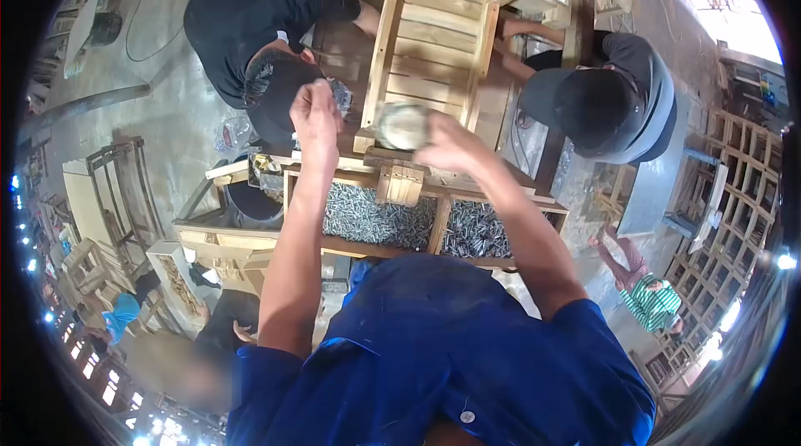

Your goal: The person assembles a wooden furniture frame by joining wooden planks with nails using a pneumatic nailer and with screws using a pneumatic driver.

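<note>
Right grip: your right hand (pixel 450 144) is closed on the right edge of a blurred disc (pixel 403 127).
Disc: its round face is turned up toward you, with no long axis to read; it sits over the frame's near end.
Right arm: your forearm slants inward from the right, wrist leading left.
Left grip: your left hand (pixel 317 122) is raised, fingers curled closed; whether they pinch anything small, you cannot tell.
Left arm: nearly straight, pointing away from you.
Frame (pixel 432 52): long axis running away from you, far end leaning slightly right, slats crosswise.
Tray (pixel 439 227): between you and the frame, screws in its compartments.
Co-workers: one person (pixel 242 37) left of the frame, another (pixel 613 100) right.
</note>
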`<state>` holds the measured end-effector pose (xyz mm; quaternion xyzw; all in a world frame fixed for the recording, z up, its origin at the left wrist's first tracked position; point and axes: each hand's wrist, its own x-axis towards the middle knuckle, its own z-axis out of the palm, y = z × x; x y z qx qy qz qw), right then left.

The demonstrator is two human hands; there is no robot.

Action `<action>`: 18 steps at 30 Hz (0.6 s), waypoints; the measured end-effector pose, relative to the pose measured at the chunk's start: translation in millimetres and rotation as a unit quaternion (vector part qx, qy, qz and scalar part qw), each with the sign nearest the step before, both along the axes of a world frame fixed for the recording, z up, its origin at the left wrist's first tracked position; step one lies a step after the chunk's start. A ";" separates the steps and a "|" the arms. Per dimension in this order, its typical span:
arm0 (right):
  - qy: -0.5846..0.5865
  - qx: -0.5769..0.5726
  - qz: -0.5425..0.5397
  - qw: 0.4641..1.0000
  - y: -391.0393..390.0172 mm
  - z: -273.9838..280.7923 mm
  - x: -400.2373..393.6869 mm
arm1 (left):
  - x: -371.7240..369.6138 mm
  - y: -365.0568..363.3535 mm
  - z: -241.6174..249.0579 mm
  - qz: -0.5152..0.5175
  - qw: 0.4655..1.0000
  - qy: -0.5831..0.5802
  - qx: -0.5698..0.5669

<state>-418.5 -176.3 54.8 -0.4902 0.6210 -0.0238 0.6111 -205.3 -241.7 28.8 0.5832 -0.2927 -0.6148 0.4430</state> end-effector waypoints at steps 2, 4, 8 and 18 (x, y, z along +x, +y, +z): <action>-0.036 -0.108 -0.032 0.993 32.8 45.8 -35.3 | 4.1 17.8 15.8 -0.006 0.978 0.112 0.175; -0.012 -0.144 -0.044 0.989 67.2 76.2 -58.5 | -1.4 47.9 18.2 -0.045 0.950 0.219 0.219; 0.014 -0.186 0.005 0.982 129.0 100.8 -77.4 | -42.3 99.9 15.9 -0.125 0.954 0.230 0.148; -0.013 -0.204 -0.007 0.979 162.6 103.0 -87.4 | -67.6 127.5 -6.2 -0.090 0.931 0.281 0.216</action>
